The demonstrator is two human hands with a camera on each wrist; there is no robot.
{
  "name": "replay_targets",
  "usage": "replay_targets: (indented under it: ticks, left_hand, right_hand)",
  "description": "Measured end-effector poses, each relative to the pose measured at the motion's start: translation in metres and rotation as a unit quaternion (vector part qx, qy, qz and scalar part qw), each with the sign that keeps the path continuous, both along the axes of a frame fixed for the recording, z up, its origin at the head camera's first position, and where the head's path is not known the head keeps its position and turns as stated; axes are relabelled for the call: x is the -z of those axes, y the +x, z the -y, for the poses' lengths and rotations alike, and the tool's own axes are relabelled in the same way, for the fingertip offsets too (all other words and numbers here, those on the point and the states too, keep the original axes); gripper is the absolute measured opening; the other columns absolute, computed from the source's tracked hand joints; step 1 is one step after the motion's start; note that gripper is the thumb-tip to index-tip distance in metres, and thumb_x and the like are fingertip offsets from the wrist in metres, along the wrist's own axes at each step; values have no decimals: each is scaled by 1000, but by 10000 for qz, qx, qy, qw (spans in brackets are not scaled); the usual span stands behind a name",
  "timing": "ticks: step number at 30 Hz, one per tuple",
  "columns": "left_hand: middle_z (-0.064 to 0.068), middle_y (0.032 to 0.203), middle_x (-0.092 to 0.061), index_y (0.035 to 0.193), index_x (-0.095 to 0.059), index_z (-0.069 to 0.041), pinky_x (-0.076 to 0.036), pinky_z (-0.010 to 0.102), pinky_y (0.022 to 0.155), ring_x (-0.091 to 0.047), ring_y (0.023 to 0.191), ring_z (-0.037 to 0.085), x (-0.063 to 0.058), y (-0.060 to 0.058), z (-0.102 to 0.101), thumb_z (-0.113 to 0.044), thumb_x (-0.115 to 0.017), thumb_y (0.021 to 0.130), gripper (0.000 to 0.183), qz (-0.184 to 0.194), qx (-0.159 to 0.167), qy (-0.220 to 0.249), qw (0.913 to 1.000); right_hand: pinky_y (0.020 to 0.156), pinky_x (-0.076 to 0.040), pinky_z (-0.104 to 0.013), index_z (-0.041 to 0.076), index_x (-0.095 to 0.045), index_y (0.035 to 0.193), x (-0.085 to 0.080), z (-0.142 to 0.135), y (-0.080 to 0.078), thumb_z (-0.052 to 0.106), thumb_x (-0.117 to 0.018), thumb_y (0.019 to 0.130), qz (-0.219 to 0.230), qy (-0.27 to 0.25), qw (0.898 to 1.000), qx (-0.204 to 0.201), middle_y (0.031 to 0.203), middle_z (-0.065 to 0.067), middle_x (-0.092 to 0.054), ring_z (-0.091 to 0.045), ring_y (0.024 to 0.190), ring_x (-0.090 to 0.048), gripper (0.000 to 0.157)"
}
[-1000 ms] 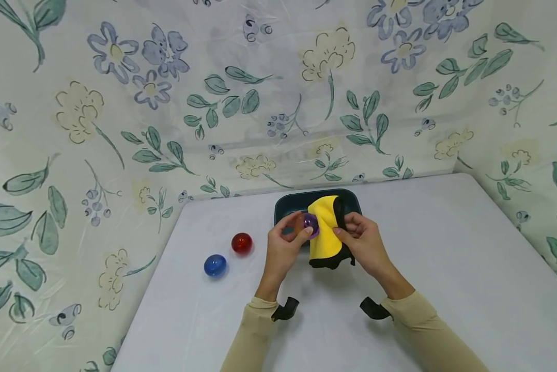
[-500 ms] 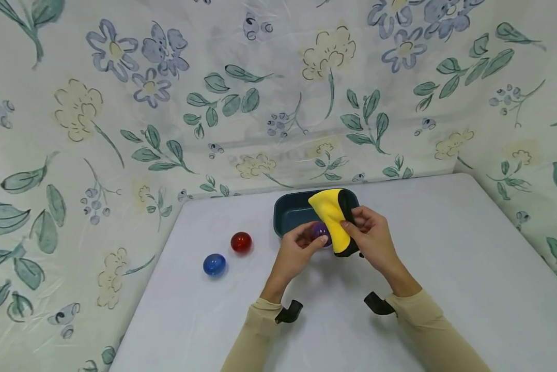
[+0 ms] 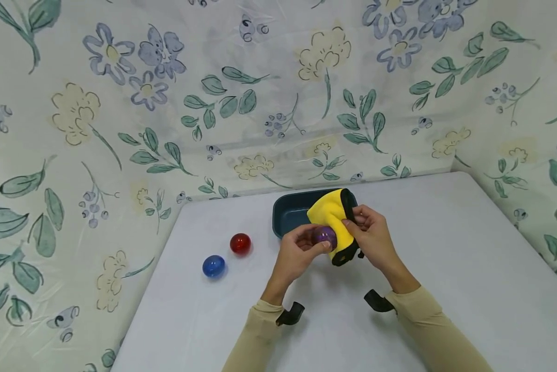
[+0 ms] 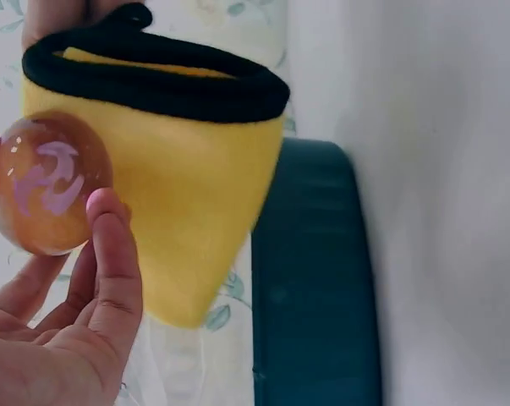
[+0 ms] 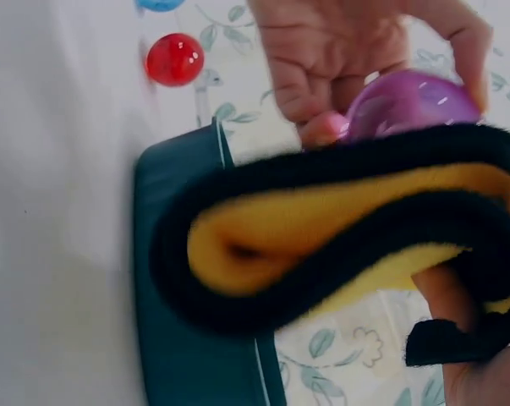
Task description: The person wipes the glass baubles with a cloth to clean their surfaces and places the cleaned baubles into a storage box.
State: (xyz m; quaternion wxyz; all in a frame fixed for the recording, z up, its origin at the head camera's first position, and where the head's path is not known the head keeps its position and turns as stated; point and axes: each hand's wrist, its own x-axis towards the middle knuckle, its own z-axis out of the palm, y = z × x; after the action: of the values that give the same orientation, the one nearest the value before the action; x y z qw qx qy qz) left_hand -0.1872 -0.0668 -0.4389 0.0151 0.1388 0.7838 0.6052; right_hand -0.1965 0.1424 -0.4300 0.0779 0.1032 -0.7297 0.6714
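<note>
A clear purple ball (image 3: 326,236) sits between the thumb and fingers of my left hand (image 3: 293,257). In the left wrist view the ball (image 4: 50,184) carries a pale swirl mark. My right hand (image 3: 376,238) pinches the black-edged side of a yellow cloth (image 3: 327,209), which bends beside the ball; whether they touch is unclear. The right wrist view looks at the cloth's black edging (image 5: 238,317), folded in a loop, with the purple ball (image 5: 415,101) just beyond it. Both hands are raised over the table in front of a dark teal tray (image 3: 289,214).
Left of the hands, a red ball (image 3: 240,244) and a blue ball (image 3: 214,266) lie on the white table (image 3: 176,320). Behind the tray, floral sheeting (image 3: 255,139) rises along the table's back edge. Black mounts (image 3: 290,313) stick out from both wrists.
My left hand has shifted right with the purple ball. The cloth has tilted and narrowed, its black edge turning toward the right hand; the ball, partly covered half a second ago, now shows more fully.
</note>
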Motion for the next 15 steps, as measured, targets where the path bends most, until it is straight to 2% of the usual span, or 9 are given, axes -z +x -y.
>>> replay_targets:
  ticks: [3,8,15]
  left_hand:
    - [16,121,-70,133,-66,-8,-60,24,92,-68,101,20,-3,2,-1,-21,-79,92,46,-234,-49,104,9997]
    - [19,125,-69,131,-64,-5,-61,24,92,-69,102,25,-6,3,0,-12,-78,90,44,-538,-344,354,9973]
    - [19,128,-67,129,-59,-5,-61,25,93,-69,105,27,-7,4,1,-10,-79,89,46,-485,-560,494,9960]
  right_hand:
    - [75,-62,-18,-9,-59,113,2,0,-1,2,-63,101,118,-77,9999,-57,112,-34,-72,-4,79,-71,18]
    - [77,-63,-20,-11,-56,114,3,3,0,2,-61,101,336,-234,9988,-272,113,-34,-71,-5,80,-73,19]
    - [77,-63,-21,-9,-57,116,2,6,2,3,-62,101,439,-257,9983,-267,114,-30,-73,-4,82,-74,20]
